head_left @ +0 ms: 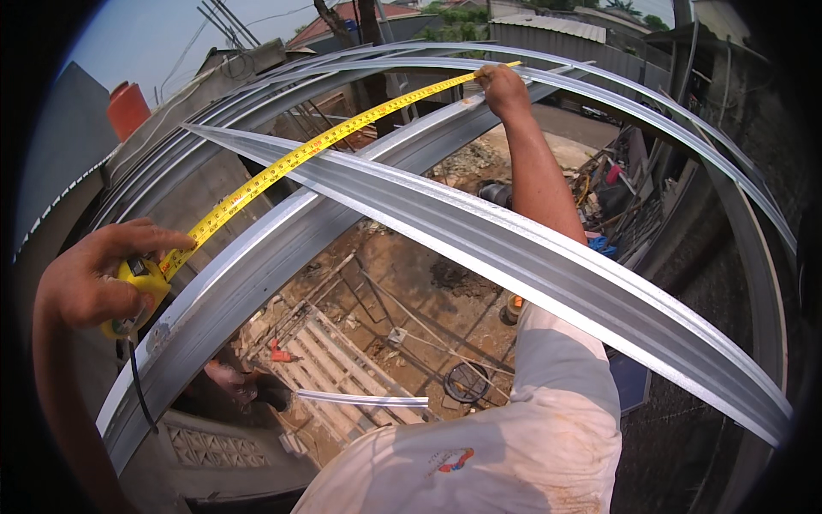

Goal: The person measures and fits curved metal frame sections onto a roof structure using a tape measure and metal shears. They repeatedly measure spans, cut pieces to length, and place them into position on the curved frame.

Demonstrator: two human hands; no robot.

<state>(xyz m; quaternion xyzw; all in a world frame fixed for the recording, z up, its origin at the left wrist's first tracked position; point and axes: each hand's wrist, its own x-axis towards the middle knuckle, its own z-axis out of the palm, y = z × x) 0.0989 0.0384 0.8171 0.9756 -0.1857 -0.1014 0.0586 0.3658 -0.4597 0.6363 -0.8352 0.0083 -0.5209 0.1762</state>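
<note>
Head view: measuring looks under way; the yellow tape blade (295, 158) is drawn out, and reeling it in appears left to do.
Left hand (90, 278): wrapped around the tape-measure case (141, 287), index finger reaching to the blade, wrist bent above the raised forearm (62, 377).
Metal channels: the blade arches above the diagonal channel (257, 236) and over the crossing channel (531, 231).
Right hand (505, 90): pinching the blade near its free end, arm (552, 176) stretched far forward.

Place: an outdoor building site, seen from above
Frame: silver metal beams (479, 223) spanning open air
Below: bare dirt (475, 317), wooden slats (330, 368), an orange power tool (280, 351)
Around: neighbouring roofs (552, 27), open sky (128, 38)
</note>
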